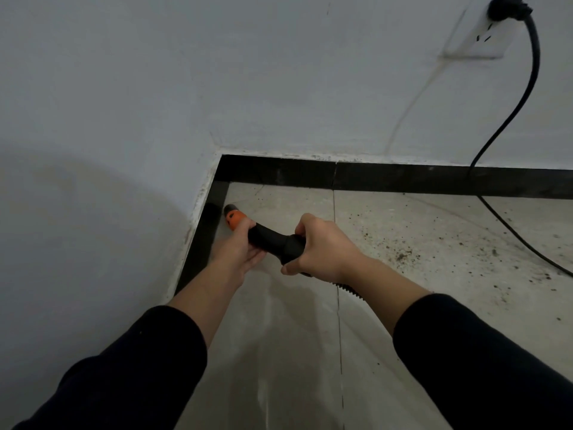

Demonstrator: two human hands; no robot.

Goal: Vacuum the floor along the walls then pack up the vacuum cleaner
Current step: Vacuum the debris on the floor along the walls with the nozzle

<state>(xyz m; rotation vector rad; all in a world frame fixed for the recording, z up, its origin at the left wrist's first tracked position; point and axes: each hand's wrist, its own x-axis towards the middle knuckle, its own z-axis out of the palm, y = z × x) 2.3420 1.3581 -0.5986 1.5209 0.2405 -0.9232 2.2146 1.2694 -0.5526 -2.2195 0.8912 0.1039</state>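
A: Where does this put us in the room?
B: In a corner. Two pale walls (124, 88) meet at the upper left, and the tiled floor (310, 336) spreads out below them. A black skirting (403, 178) runs along the foot of both.

A: And the cable?
B: A black power cord (530, 88) hangs from a wall socket (483, 35) at the upper right. It trails over the floor to the right edge, well apart from the hands.

A: The hands?
B: Both are wrapped round the vacuum nozzle (269, 240). The right hand (322, 246) clasps the thick black rear part, where the ribbed hose (350, 290) joins. The left hand (238, 252) grips from beneath, further forward, just behind the orange collar (235, 217).

A: Which way does it point?
B: Its long axis runs from lower right to upper left, away from the person. The tip is near the left skirting and short of the corner. I cannot tell whether it touches the floor. The left hand is the nearer one to the tip.

A: What does the next stroke turn on?
B: The dirt, I judge. The grit (403, 256) lies scattered to the right of the grip, toward the far wall, while the tip faces the other way. The nozzle probably has to swing rightward, minding the cord.

A: Any bin or canister?
B: None shows; the vacuum's body is out of view.
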